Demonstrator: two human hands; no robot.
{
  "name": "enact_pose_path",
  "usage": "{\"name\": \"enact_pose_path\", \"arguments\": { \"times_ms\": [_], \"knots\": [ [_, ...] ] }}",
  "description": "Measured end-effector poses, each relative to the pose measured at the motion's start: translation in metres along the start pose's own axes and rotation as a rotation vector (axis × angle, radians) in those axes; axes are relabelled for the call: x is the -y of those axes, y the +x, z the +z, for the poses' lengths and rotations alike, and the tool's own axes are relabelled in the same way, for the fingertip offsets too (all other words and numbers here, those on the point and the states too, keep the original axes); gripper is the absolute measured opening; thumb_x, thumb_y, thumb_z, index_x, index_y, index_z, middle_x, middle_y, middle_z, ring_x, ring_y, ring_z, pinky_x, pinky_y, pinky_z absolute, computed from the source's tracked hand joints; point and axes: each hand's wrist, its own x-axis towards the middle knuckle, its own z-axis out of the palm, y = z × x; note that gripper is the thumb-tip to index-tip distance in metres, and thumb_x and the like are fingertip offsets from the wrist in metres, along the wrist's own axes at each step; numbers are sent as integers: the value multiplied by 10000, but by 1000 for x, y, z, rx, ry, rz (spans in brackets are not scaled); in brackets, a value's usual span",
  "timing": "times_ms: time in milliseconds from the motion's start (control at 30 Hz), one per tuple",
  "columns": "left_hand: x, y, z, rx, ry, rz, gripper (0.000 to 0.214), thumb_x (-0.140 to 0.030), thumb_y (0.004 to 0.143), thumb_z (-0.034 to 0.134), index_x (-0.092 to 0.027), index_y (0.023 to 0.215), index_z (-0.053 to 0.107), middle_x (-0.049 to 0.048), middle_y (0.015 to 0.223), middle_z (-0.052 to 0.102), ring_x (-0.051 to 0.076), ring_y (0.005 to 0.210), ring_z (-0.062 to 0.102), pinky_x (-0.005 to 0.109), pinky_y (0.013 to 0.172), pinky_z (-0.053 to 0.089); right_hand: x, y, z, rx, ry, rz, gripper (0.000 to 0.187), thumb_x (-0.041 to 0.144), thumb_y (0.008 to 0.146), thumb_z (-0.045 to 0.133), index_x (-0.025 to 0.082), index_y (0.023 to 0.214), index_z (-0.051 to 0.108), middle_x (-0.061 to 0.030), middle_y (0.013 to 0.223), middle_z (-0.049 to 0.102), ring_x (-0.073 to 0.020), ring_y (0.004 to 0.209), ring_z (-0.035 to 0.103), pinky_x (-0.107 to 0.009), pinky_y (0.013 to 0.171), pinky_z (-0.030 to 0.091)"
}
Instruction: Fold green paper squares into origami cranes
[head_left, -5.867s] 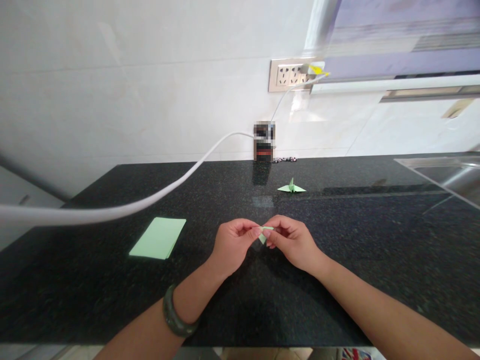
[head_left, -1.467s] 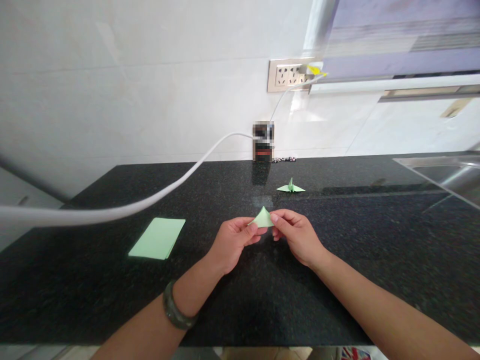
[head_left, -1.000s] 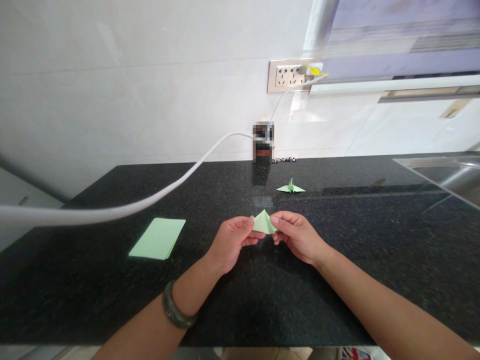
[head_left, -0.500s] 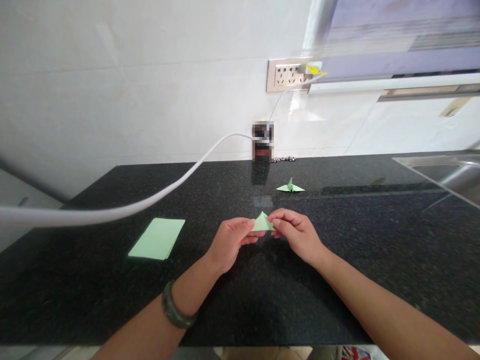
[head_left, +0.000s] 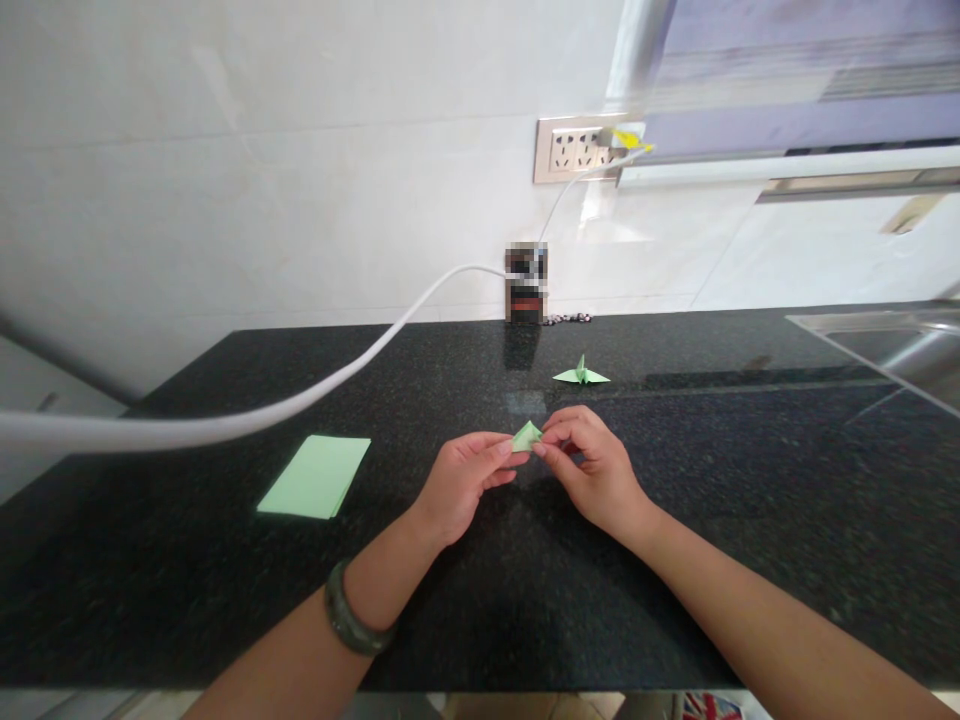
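Paper [head_left: 526,438], folded, we find pinched in left hand [head_left: 466,482] and right hand [head_left: 596,472]; origami crane [head_left: 581,375] at its one o'clock.

Black countertop [head_left: 720,460]: green paper stack [head_left: 315,477], folded green bird [head_left: 582,377], dark strand [head_left: 571,319]

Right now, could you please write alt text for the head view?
The left hand and right hand hold a small folded green paper over a black countertop; green sheets lie to their left, a green paper bird beyond.
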Motion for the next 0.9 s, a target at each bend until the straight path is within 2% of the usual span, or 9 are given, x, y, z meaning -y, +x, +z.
{"name": "enact_pose_path", "arguments": {
  "times_ms": [167,367,667,900],
  "knots": [
    [0,1,0,-7,-63,-25,239,-283,743,582,-112,903,627,99,928,661,181,882,611,228,684,474,1,1,-3,36,-44,-84,57,161,798,498,182,781,548,-55,827,531,-160,808,518,-300,693,457],
    [-1,1,2,-18,-43,-40,245,-292,712,616,-120,885,636,90,919,663,172,868,613,219,675,473,-2,1,-4,73,-103,-171,120,140,812,452,179,850,559,-71,871,535,-170,851,519,-308,730,464],
    [-2,2,2,-37,-112,-58,205,-298,728,600,-119,823,629,81,882,669,167,846,622,209,649,477,-6,-2,-7,72,-257,-256,202,109,798,455,199,917,591,-66,862,552,-162,787,526,-288,664,459],
    [-1,0,5,-104,126,57,284,-368,736,575,-131,879,636,89,889,674,178,831,626,254,681,492,-5,-1,-7,78,-277,-231,163,163,805,476,198,910,595,-70,866,567,-173,800,534,-312,693,464]
  ]
}}
